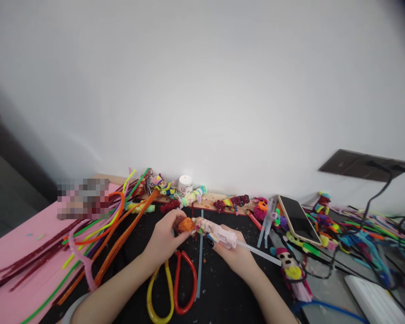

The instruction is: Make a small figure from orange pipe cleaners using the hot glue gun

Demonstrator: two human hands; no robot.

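Note:
My left hand (164,239) is closed around a small orange fuzzy piece (186,224), pinched between thumb and fingers. My right hand (239,257) grips a pale pink glue gun (226,237), its nozzle end pointing left towards the orange piece. I cannot tell whether the nozzle touches it. Out of the gun's back end sticks a long translucent glue stick (258,252). Below the hands lie scissors with one red and one yellow handle loop (185,282); their blades are hidden. Beside them another translucent glue stick (200,265) lies on the black mat (216,297).
Loose pipe cleaners (111,245) spread over the pink surface (16,249) at left. A paper cup (185,185) and several fuzzy figures line the wall. On the right are a phone (299,219), a pink-hatted doll (292,270), a white power strip (374,299) and black cables (367,202).

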